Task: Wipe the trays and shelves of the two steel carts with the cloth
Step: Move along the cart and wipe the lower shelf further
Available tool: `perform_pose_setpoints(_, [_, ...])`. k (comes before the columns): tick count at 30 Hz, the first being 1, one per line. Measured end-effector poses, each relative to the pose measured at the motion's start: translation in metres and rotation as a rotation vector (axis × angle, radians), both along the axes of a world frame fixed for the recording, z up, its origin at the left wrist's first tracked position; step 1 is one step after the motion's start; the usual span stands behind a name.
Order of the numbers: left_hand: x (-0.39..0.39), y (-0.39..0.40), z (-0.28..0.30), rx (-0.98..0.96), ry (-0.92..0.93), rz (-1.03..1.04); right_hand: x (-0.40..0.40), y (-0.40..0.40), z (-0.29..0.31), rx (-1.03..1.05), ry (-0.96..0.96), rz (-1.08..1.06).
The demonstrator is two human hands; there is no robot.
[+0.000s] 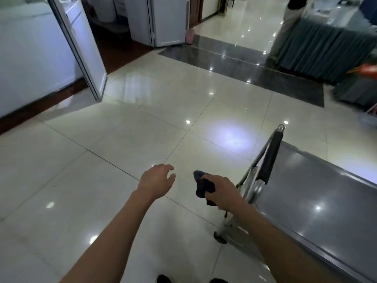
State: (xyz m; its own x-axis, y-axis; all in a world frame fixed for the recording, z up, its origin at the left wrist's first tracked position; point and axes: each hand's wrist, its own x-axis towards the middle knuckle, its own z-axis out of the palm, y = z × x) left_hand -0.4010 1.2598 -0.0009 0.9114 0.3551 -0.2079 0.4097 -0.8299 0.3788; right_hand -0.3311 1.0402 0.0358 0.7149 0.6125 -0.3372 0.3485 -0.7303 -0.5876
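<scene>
While I am watching through the head camera, the only view I have, I am taking the steel cart (318, 193) at the right as my landmark. The right hand (222, 190) is hovering just left of the cart's black-gripped handle (272, 158), its fingers curling round the dark cloth (205, 187) and holding it bunched. The left hand (156, 180) is hanging farther left of the cart, over the tiled floor (122, 139), fingers loosely spread and holding nothing. I am judging that wiping is not under way here; the cloth is touching no steel. The next move is calling for bringing the cloth right onto the cart's top tray. I am counting one cart in view, one cloth, two hands; the second cart is not showing.
</scene>
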Motion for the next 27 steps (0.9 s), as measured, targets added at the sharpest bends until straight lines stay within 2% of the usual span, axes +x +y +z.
perform_pose_setpoints(10, [0.108,0.065,-0.009,0.032,0.009,-0.091,0.111,0.072,-0.02,0.027,-0.054,-0.105])
perform_pose_setpoints(13, [0.163,0.086,-0.014,0.062,0.043,-0.127,0.17,0.089,-0.042,0.039,-0.06,-0.107])
perform_pose_setpoints(19, [0.272,0.125,-0.008,0.156,0.087,-0.169,0.283,0.133,-0.044,0.022,-0.093,-0.076])
perform_pose_setpoints(27, [0.409,0.164,-0.008,0.127,0.049,-0.184,0.411,0.169,-0.036,0.007,-0.151,-0.117])
